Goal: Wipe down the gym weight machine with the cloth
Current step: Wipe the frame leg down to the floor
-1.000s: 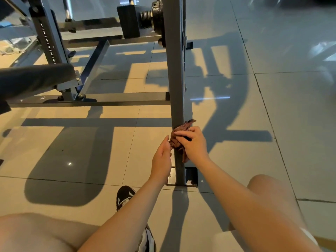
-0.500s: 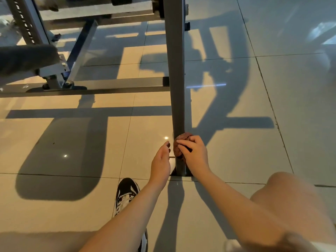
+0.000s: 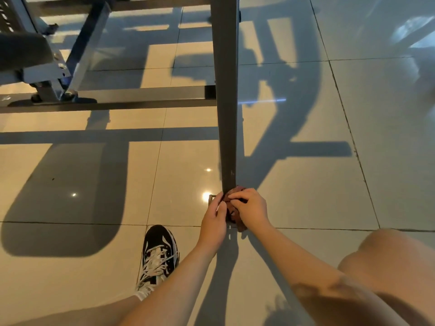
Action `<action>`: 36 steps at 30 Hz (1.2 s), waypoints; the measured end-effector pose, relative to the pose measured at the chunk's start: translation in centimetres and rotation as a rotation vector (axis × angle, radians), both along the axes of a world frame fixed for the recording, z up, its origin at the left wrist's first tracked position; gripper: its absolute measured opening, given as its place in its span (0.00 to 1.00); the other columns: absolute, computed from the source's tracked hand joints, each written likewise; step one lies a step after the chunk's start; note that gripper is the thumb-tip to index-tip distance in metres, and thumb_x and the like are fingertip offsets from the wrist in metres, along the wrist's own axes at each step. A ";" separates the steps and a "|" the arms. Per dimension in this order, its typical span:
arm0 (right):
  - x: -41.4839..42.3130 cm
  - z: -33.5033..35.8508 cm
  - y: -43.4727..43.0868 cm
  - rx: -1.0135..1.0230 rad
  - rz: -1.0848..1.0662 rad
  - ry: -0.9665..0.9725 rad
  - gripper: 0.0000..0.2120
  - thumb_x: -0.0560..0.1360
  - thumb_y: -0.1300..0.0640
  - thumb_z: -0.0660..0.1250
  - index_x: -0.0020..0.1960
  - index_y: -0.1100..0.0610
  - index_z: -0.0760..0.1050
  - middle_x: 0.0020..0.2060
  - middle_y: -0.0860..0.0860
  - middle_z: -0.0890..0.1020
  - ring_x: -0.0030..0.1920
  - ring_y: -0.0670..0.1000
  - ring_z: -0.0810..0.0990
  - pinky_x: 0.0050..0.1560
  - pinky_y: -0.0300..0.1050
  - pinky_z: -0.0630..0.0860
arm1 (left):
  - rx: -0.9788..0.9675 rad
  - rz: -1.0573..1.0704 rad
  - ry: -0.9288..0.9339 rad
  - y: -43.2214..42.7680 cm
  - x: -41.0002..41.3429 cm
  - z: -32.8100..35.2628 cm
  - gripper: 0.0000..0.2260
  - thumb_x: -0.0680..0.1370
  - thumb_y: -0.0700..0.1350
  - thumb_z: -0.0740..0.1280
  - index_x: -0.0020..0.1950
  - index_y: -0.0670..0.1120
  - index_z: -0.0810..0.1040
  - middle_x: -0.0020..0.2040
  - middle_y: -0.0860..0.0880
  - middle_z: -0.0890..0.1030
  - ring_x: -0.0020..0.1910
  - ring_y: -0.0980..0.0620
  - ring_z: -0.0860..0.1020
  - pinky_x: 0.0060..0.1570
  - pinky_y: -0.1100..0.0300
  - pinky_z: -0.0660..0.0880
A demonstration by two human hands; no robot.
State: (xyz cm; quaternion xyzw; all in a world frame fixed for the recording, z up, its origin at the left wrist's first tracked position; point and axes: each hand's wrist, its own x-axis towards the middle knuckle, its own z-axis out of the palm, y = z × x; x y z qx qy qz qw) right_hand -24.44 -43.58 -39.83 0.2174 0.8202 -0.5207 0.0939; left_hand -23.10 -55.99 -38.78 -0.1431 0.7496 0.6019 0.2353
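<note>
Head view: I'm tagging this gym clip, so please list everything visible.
upright post: one, grey, centre, top edge down to floor
cloth: one, brown, bunched at the post's foot
frame bar: one, dark grey, low, left of post
pad: one, black, upper left
floor tiles: many, beige, throughout
shoe: one, black and white, bottom centre
right hand: one, grips the cloth
left hand: one, touches the cloth's left side

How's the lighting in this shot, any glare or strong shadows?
Head view: warm light throws hard machine shadows across the glossy floor; a glare spot sits beside the left hand; wide-angle distortion leans the upright post; the right hand and cloth look sharp.
</note>
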 end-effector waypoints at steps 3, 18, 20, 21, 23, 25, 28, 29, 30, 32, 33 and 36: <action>0.2 2.2 0.7 -0.207 -0.138 0.045 0.09 0.80 0.58 0.69 0.55 0.45 0.83 0.53 0.46 0.81 0.54 0.47 0.81 0.58 0.46 0.81 | 0.009 -0.030 0.050 0.4 -0.1 1.3 0.17 0.87 0.48 0.57 0.75 0.59 0.70 0.71 0.58 0.72 0.64 0.70 0.72 0.64 0.69 0.71; 1.7 6.4 1.3 -0.257 -0.007 0.074 0.19 0.77 0.54 0.73 0.67 0.44 0.78 0.62 0.45 0.63 0.65 0.48 0.71 0.71 0.44 0.73 | 0.149 0.208 0.121 1.5 -1.7 5.5 0.13 0.83 0.41 0.65 0.57 0.58 0.83 0.55 0.57 0.85 0.58 0.56 0.82 0.62 0.50 0.79; 1.8 6.6 1.2 -0.128 -0.025 0.075 0.18 0.77 0.50 0.74 0.65 0.42 0.78 0.66 0.43 0.60 0.69 0.48 0.64 0.72 0.43 0.68 | 0.156 0.218 0.121 1.5 -2.0 5.8 0.13 0.83 0.41 0.65 0.56 0.59 0.84 0.55 0.58 0.85 0.58 0.56 0.82 0.62 0.51 0.79; 1.7 6.8 1.3 -0.098 -0.019 0.088 0.18 0.77 0.50 0.74 0.65 0.43 0.79 0.69 0.42 0.59 0.70 0.46 0.62 0.71 0.41 0.67 | 0.158 0.216 0.126 1.5 -2.0 5.9 0.13 0.83 0.41 0.65 0.56 0.59 0.84 0.55 0.58 0.85 0.58 0.56 0.81 0.62 0.51 0.79; 1.7 7.2 1.5 -0.153 0.026 0.119 0.18 0.78 0.52 0.73 0.67 0.45 0.77 0.72 0.44 0.64 0.69 0.45 0.67 0.66 0.36 0.70 | 0.171 0.214 0.124 1.6 -2.0 6.3 0.13 0.83 0.42 0.65 0.55 0.59 0.84 0.55 0.57 0.85 0.58 0.55 0.81 0.61 0.53 0.79; 1.6 7.1 1.5 -0.236 0.056 0.113 0.18 0.78 0.53 0.72 0.66 0.44 0.74 0.64 0.46 0.76 0.63 0.48 0.77 0.60 0.39 0.78 | 0.186 0.213 0.102 1.7 -1.8 6.5 0.14 0.84 0.41 0.63 0.55 0.57 0.84 0.53 0.56 0.85 0.58 0.54 0.81 0.59 0.54 0.80; 1.2 7.1 1.5 -0.193 0.059 0.125 0.13 0.79 0.56 0.71 0.61 0.44 0.76 0.55 0.45 0.80 0.56 0.47 0.79 0.57 0.44 0.81 | 0.173 0.192 0.114 1.4 -1.5 6.2 0.13 0.85 0.43 0.62 0.59 0.57 0.84 0.56 0.57 0.84 0.59 0.57 0.80 0.62 0.55 0.78; 0.9 7.2 1.6 -0.156 0.048 0.160 0.12 0.78 0.57 0.71 0.58 0.44 0.77 0.55 0.45 0.79 0.55 0.45 0.79 0.57 0.42 0.79 | 0.121 0.179 0.149 1.1 -1.6 5.9 0.13 0.85 0.45 0.61 0.62 0.58 0.82 0.60 0.59 0.82 0.62 0.59 0.79 0.64 0.56 0.76; 0.6 7.3 1.7 -0.125 0.018 0.212 0.12 0.78 0.59 0.71 0.56 0.44 0.78 0.54 0.45 0.78 0.55 0.43 0.78 0.57 0.39 0.77 | 0.071 0.173 0.180 0.6 -1.6 5.4 0.13 0.85 0.46 0.60 0.66 0.59 0.79 0.64 0.59 0.80 0.65 0.60 0.76 0.67 0.57 0.74; -0.5 7.7 1.9 -0.118 -0.062 0.316 0.12 0.77 0.59 0.72 0.56 0.45 0.80 0.54 0.44 0.75 0.56 0.40 0.76 0.57 0.33 0.75 | 0.013 0.173 0.194 0.0 -1.9 4.6 0.15 0.86 0.48 0.59 0.72 0.58 0.74 0.70 0.59 0.75 0.70 0.58 0.72 0.71 0.57 0.70; -1.2 7.9 1.8 -0.137 -0.085 0.339 0.11 0.77 0.59 0.73 0.56 0.46 0.81 0.54 0.44 0.74 0.57 0.39 0.75 0.57 0.31 0.75 | 0.008 0.158 0.178 -0.1 -2.0 4.3 0.16 0.86 0.48 0.58 0.74 0.57 0.73 0.71 0.59 0.74 0.71 0.58 0.71 0.72 0.57 0.68; -3.2 7.4 0.9 -0.084 -0.074 0.348 0.08 0.76 0.60 0.74 0.53 0.51 0.84 0.51 0.44 0.75 0.55 0.40 0.76 0.57 0.31 0.75 | 0.072 0.083 0.141 0.2 -2.5 4.3 0.15 0.87 0.50 0.55 0.72 0.60 0.72 0.66 0.65 0.76 0.68 0.62 0.73 0.70 0.58 0.69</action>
